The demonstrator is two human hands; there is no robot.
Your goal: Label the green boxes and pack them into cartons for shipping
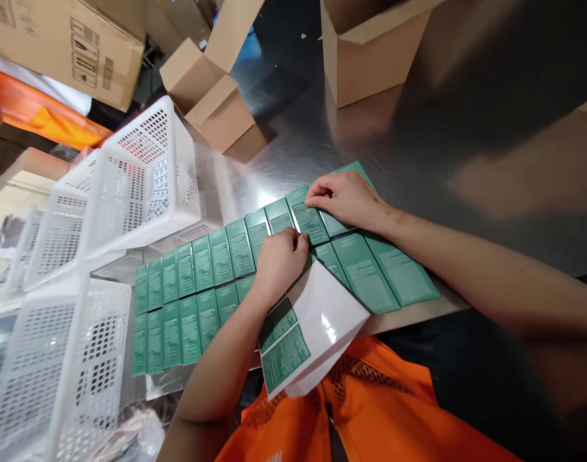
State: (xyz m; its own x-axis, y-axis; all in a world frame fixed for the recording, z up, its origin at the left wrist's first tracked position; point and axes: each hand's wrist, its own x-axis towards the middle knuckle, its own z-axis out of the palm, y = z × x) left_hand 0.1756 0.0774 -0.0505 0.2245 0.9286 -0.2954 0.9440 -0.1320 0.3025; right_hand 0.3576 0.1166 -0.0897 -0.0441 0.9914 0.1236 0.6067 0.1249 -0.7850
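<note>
Two rows of flat green boxes point(192, 282) lie side by side on a shiny metal table point(466, 147). My right hand point(346, 197) presses its fingers on a green label atop one box point(306, 218) in the far row. My left hand point(278, 260) rests closed over the boxes beside it, pinching the top edge of a white backing sheet point(322, 317) that still carries two green labels point(283, 343). The sheet hangs over the table's near edge.
White perforated plastic baskets point(144, 173) stand tilted at the left. Small brown cardboard boxes point(211, 96) and a larger open carton point(370, 58) sit at the back of the table. More cartons point(67, 45) are stacked far left. My orange vest point(360, 417) shows below.
</note>
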